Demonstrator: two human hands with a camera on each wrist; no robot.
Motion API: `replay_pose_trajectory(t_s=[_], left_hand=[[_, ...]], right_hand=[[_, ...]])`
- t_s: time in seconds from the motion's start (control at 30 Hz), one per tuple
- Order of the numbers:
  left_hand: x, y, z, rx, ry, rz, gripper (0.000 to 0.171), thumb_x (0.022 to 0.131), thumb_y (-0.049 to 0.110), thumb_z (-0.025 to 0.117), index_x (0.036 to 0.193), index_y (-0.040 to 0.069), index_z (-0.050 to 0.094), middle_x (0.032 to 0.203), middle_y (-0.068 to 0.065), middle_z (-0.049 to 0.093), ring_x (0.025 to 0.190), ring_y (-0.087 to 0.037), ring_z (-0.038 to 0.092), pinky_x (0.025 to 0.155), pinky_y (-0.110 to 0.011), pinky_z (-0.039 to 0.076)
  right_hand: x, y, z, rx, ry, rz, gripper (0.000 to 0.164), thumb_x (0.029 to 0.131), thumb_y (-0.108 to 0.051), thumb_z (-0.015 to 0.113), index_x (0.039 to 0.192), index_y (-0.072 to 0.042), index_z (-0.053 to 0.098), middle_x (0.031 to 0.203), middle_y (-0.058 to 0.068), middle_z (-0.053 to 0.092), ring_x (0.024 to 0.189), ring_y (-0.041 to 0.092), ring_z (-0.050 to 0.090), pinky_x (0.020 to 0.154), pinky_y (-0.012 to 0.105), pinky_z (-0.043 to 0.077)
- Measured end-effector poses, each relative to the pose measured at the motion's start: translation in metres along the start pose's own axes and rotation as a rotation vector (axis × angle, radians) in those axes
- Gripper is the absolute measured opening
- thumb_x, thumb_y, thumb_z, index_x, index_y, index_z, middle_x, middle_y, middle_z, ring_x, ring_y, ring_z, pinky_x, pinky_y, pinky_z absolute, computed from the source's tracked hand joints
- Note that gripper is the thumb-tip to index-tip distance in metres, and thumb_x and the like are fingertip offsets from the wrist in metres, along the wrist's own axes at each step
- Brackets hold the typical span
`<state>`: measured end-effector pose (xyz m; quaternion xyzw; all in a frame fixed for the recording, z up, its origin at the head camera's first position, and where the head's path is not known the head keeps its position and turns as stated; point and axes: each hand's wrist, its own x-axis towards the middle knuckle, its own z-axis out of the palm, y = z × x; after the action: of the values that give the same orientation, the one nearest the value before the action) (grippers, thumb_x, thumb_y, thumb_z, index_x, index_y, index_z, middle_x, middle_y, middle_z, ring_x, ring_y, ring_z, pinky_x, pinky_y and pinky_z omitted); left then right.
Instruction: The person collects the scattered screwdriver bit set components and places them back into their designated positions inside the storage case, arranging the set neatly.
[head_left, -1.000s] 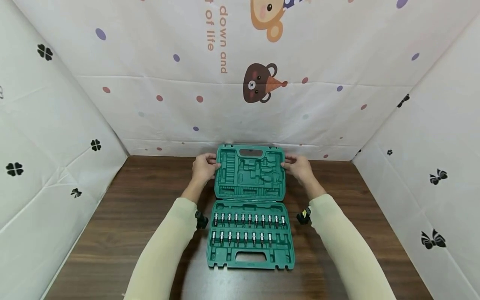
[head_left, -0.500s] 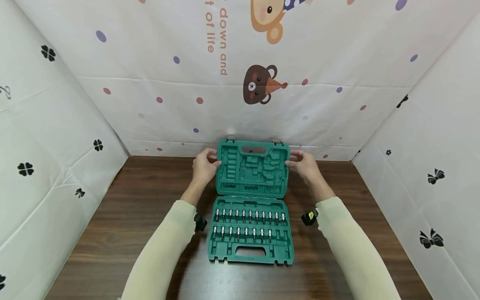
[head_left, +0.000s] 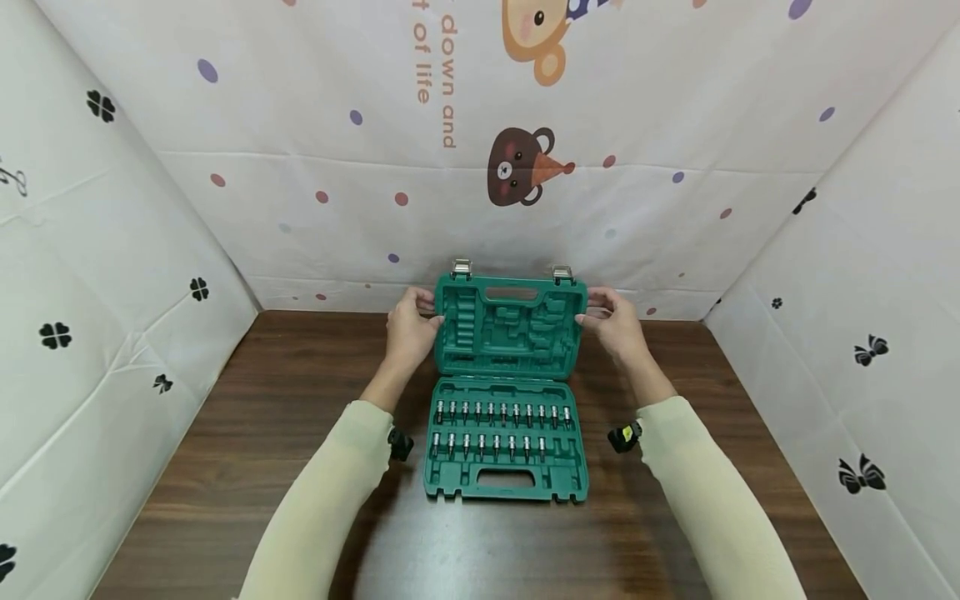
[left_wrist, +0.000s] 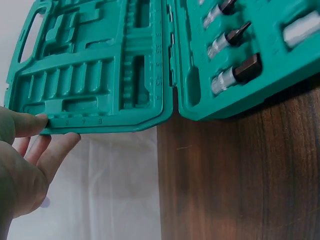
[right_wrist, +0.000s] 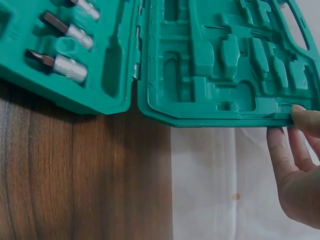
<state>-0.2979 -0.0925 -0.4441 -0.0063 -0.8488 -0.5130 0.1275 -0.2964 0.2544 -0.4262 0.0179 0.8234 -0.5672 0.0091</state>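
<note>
An opened green socket bit case lies in front of me, its lid (head_left: pixel 510 323) leaning up from the hinge at the far side of the base (head_left: pixel 450 477). Two rows of silver-and-dark socket bits (head_left: pixel 491 412) fill slots in the base. My left hand (head_left: pixel 407 332) pinches the lid's left edge, thumb on the inner face and fingers behind it, as the left wrist view shows. On the opposite edge my right hand (head_left: pixel 617 329) pinches the lid the same way. Two metal latches (head_left: pixel 462 267) stick up from the lid's top edge. The lid's moulded recesses hold nothing.
The case is on a dark wooden table (head_left: pixel 300 467), near its far edge. Right behind the lid rises a white printed cloth wall (head_left: pixel 330 233). Similar white walls stand at the left (head_left: pixel 97 417) and right (head_left: pixel 825 333). A small black camera sits at each wrist.
The case has slid away from me toward the back wall, both hands moving with it. Its lid has tilted, and the two latches at its top now show fully.
</note>
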Motion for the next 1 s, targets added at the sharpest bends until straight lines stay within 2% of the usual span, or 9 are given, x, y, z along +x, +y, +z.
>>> replay_pose_trajectory(t_s=[0.1,0.2,0.4,0.6,0.67,0.87,1.0], left_hand=[[-0.001,0.003,-0.001,-0.016,0.015,0.007,0.027,0.092,0.001,0.076,0.115,0.004,0.062,0.110,-0.015,0.069,0.096,-0.031,0.073,0.085,-0.046,0.061],[-0.004,0.005,-0.002,-0.026,0.019,0.018,0.027,0.092,-0.001,0.075,0.114,0.003,0.060,0.112,-0.016,0.068,0.097,-0.032,0.074,0.084,-0.046,0.062],[-0.009,0.009,-0.003,-0.024,0.023,0.053,0.027,0.093,-0.005,0.073,0.114,0.003,0.058,0.113,-0.018,0.067,0.096,-0.032,0.074,0.078,-0.046,0.064],[-0.013,0.009,-0.004,-0.022,0.027,0.080,0.027,0.093,-0.006,0.072,0.113,0.002,0.056,0.113,-0.020,0.068,0.100,-0.033,0.072,0.082,-0.046,0.064],[-0.015,0.008,-0.004,-0.022,0.035,0.093,0.027,0.092,-0.007,0.072,0.112,0.002,0.056,0.113,-0.021,0.068,0.102,-0.034,0.072,0.083,-0.046,0.064],[-0.020,0.005,-0.005,-0.021,0.043,0.134,0.027,0.092,-0.009,0.071,0.109,0.002,0.054,0.110,-0.020,0.068,0.101,-0.033,0.072,0.082,-0.047,0.064],[-0.024,0.004,-0.006,-0.014,0.029,0.165,0.024,0.093,-0.009,0.069,0.105,0.004,0.052,0.110,-0.017,0.064,0.103,-0.032,0.070,0.084,-0.046,0.063]], right_hand=[[-0.002,0.000,0.000,0.003,0.021,-0.037,0.052,0.101,-0.006,0.065,0.150,-0.004,0.047,0.145,0.021,0.052,0.136,0.035,0.053,0.094,0.020,0.055],[-0.006,0.001,0.001,0.000,0.049,-0.090,0.049,0.100,-0.005,0.068,0.145,-0.004,0.050,0.141,0.020,0.055,0.130,0.034,0.057,0.087,0.013,0.053],[-0.016,0.004,0.002,-0.059,0.095,-0.220,0.042,0.097,-0.003,0.070,0.136,-0.003,0.054,0.134,0.018,0.059,0.119,0.031,0.062,0.085,0.013,0.054],[-0.021,0.011,0.001,-0.015,0.091,-0.303,0.042,0.095,0.003,0.070,0.134,0.001,0.054,0.148,0.017,0.050,0.111,0.012,0.060,0.088,0.011,0.054],[-0.022,0.012,0.002,0.005,0.083,-0.318,0.041,0.095,0.006,0.070,0.133,0.003,0.053,0.150,0.016,0.047,0.110,0.010,0.060,0.088,0.009,0.053],[-0.031,0.006,0.007,0.013,0.086,-0.336,0.042,0.094,0.011,0.068,0.131,0.007,0.050,0.134,0.021,0.054,0.113,0.022,0.060,0.085,0.007,0.053],[-0.032,0.009,0.009,-0.013,0.109,-0.365,0.039,0.093,0.012,0.067,0.129,0.007,0.051,0.125,0.025,0.061,0.110,0.021,0.061,0.086,0.007,0.053]])
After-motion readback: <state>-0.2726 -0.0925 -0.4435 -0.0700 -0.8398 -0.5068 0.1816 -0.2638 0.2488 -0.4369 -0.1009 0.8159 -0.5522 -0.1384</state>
